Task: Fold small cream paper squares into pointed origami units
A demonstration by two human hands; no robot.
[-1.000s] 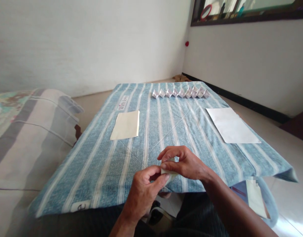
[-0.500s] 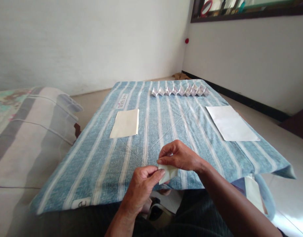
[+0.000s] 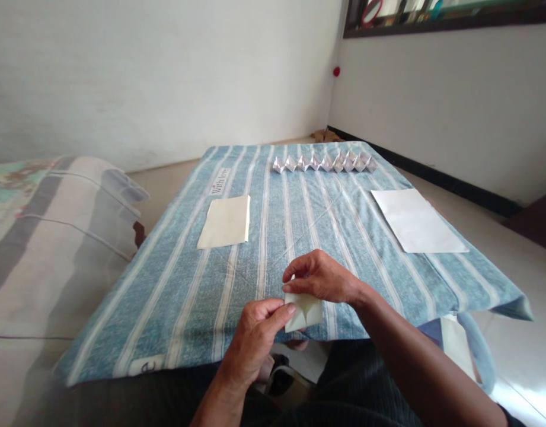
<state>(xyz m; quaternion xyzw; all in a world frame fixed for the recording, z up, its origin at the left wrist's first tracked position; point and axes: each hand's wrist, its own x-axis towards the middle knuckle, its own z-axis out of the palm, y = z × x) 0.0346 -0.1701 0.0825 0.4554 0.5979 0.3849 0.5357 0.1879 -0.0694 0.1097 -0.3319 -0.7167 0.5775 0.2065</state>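
Observation:
A small folded piece of pale yellow paper (image 3: pixel 312 311) is held between my hands above the table's near edge. My left hand (image 3: pixel 258 330) pinches its left side, thumb on top. Above it, my right hand (image 3: pixel 321 276) closes thumb and fingertips on the upper left part of the paper. Creases and a raised fold show on the paper's face. Farther off, a row of folded paper pieces (image 3: pixel 315 163) with pointed tips stands along the table's far side.
A blue striped cloth (image 3: pixel 273 219) covers the table. On it, yellowish paper sheets (image 3: pixel 225 221) lie at left and a white sheet (image 3: pixel 417 221) at right. A blue stool (image 3: pixel 479 350) with paper on it stands at the right. A cloth-covered seat (image 3: pixel 72 237) is at left.
The paper between my hands shows more of its face, with the fold standing out more. Both hands keep nearly the same place and grip.

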